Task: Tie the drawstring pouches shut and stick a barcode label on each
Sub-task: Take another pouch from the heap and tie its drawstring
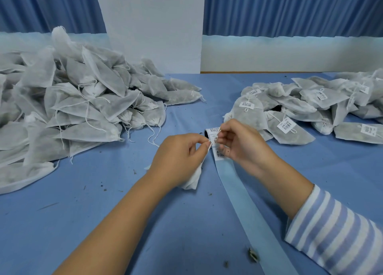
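Head view: left hand point(180, 150) pinches the drawstring point(208, 148) at the neck of a white pouch point(192, 180) tucked under its palm. The right hand point(238, 142) pinches the string from the opposite side, both sets of fingers curled tight, probably pulling the knot closed. Label strip point(238, 192) lies on the table point(145, 223) between the forearms, its barcode labels point(215, 133) just behind the fingertips, likely to keep the next sticker handy; unlabelled pile point(72, 100) sits left and labelled pile point(310, 105) right, separating pending from finished.
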`<action>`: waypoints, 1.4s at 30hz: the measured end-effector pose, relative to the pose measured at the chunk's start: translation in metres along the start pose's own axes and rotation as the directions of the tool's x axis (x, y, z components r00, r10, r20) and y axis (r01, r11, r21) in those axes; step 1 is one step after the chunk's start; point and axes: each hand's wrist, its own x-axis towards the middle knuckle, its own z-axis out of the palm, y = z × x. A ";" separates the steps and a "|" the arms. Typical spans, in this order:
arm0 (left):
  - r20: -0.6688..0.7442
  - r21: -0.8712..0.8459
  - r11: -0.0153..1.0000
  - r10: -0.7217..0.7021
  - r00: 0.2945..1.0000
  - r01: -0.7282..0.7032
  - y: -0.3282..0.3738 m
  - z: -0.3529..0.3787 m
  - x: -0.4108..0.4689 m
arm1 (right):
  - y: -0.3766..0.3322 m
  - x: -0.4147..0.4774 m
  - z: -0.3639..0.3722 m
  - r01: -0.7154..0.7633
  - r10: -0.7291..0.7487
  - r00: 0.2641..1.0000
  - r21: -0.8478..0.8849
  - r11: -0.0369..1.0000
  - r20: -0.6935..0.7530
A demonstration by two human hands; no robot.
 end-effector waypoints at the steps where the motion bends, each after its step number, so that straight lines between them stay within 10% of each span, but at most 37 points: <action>1: -0.021 0.046 0.999 0.014 1.000 -0.013 0.002 0.000 0.000 | -0.001 0.000 0.000 -0.024 0.024 1.000 0.041 0.999 0.009; 12: -0.082 0.127 0.988 0.097 0.992 -0.087 0.003 0.003 0.002 | -0.002 0.003 0.002 -0.078 0.065 0.995 0.200 0.977 0.073; 17: 0.146 -0.146 0.986 0.105 0.984 -0.083 -0.010 -0.003 0.002 | -0.008 0.004 0.001 0.000 -0.013 0.998 0.229 0.973 0.058; 21: 0.262 0.032 0.987 0.144 0.954 -0.158 -0.021 -0.010 0.004 | -0.013 0.007 -0.005 0.077 -0.074 0.997 0.262 0.962 -0.021; 28: -0.137 -0.055 0.992 -0.118 0.984 0.112 -0.031 -0.015 0.014 | -0.009 0.001 -0.004 0.288 -0.291 0.956 -0.083 0.954 -0.027; 38: -0.170 -0.571 0.767 -0.459 0.872 0.292 -0.017 -0.013 0.018 | 0.025 -0.010 0.006 0.747 -0.564 0.597 -0.652 0.132 0.570; 42: 0.032 -0.724 0.589 -0.490 0.871 0.358 -0.006 -0.009 0.013 | 0.028 -0.009 0.003 0.733 -0.546 0.592 -0.678 0.059 0.592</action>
